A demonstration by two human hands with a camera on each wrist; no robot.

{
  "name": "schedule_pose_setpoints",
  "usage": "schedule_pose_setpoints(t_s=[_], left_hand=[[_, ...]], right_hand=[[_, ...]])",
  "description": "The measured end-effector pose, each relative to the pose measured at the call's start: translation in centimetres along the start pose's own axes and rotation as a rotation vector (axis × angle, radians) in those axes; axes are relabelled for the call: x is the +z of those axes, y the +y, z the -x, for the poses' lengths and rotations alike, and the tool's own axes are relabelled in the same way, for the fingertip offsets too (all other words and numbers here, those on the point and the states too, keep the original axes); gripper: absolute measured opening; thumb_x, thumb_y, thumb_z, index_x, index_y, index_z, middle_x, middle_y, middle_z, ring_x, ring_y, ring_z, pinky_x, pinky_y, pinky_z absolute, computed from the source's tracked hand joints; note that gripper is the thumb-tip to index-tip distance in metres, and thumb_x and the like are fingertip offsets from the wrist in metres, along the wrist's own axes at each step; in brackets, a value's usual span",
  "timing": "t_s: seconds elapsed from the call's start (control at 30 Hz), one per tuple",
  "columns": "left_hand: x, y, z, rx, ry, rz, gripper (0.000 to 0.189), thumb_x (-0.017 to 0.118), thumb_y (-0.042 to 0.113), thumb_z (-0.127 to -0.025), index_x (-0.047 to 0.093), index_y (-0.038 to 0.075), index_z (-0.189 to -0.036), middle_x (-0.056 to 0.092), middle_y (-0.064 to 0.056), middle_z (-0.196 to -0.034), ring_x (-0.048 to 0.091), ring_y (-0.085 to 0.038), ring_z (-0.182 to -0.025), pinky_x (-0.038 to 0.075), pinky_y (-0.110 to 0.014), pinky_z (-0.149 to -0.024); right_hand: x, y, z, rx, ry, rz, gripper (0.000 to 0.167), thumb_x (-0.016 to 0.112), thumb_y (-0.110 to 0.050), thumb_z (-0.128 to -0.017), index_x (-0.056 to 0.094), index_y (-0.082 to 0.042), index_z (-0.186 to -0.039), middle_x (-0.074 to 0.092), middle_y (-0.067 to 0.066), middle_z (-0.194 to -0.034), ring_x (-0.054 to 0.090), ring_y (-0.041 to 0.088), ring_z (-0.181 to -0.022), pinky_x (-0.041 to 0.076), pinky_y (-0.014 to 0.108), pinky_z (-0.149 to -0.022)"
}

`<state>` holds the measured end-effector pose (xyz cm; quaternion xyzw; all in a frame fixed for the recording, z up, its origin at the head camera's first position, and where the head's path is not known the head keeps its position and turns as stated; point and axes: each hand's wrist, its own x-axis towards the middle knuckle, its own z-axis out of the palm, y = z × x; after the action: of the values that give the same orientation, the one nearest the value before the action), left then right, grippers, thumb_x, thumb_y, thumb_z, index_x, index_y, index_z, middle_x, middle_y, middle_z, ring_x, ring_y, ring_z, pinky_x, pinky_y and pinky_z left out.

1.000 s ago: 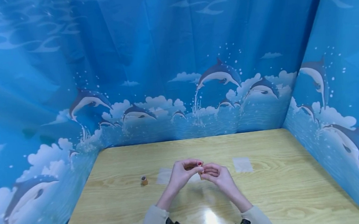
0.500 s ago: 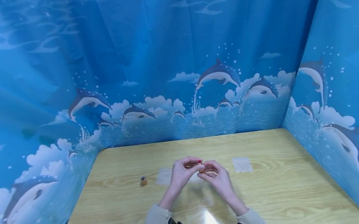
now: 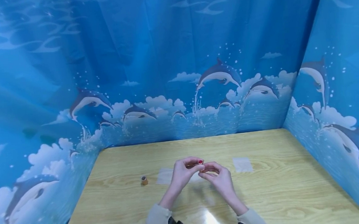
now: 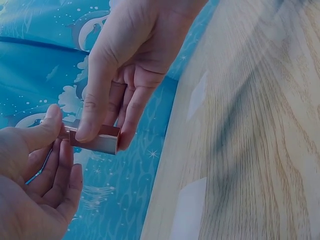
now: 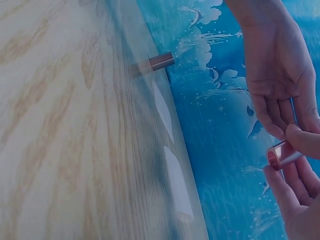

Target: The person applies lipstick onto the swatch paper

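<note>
Gripping the tube [image 4: 104, 143] above the table [image 3: 127, 211], your left hand [image 3: 182, 172] is clamping its body, your right hand [image 3: 217, 177] pinching one end; its red end [image 3: 200, 162] is showing more than a second ago, suggesting tilting.

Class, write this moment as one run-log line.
left hand: pinches upper end of tube | right hand: grips tube lower down | small cylinder: upright on table, left of hands

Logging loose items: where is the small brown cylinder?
In the head view, the small brown cylinder stands on the left of the table, left of a pale patch and the left hand.
</note>
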<state>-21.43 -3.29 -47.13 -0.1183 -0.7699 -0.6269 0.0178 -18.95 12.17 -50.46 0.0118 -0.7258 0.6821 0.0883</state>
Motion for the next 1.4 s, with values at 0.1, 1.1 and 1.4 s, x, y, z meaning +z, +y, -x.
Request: schedule_pose_setpoints(t_s=[0.1,1.1,1.4], left_hand=[[-0.1,0.1,0.0,-0.007,-0.012,-0.011,0.023,0.083,0.013,-0.084,0.077,0.002,-0.103,0.077,-0.012,-0.098,0.073,-0.018,-0.086,0.06,-0.023,-0.076],[-0.1,0.5,0.1,-0.056,-0.017,0.022,0.025,0.085,0.018,-0.083,0.078,0.005,-0.104,0.078,-0.01,-0.098,0.073,-0.016,-0.085,0.061,-0.025,-0.077],[-0.6,0.8,0.1,-0.046,-0.082,0.055,0.025,0.082,0.019,-0.086,0.077,0.005,-0.106,0.078,-0.009,-0.101,0.073,-0.015,-0.087,0.06,-0.025,-0.078]], right_hand=[[-0.1,0.0,0.0,0.006,-0.013,0.008,0.03,0.087,-0.004,-0.078,0.075,-0.002,-0.105,0.075,0.012,-0.099,0.072,0.017,-0.093,0.061,0.024,-0.08],[-1.1,0.0,-0.1,0.002,-0.117,0.03,0.027,0.08,-0.001,-0.083,0.073,0.001,-0.109,0.075,0.012,-0.103,0.071,0.012,-0.091,0.059,0.022,-0.082],[-1.5,0.1,-0.2,0.052,-0.193,-0.01,0.035,0.075,-0.005,-0.089,0.066,0.008,-0.121,0.073,0.02,-0.111,0.071,0.01,-0.096,0.057,0.022,-0.091]])
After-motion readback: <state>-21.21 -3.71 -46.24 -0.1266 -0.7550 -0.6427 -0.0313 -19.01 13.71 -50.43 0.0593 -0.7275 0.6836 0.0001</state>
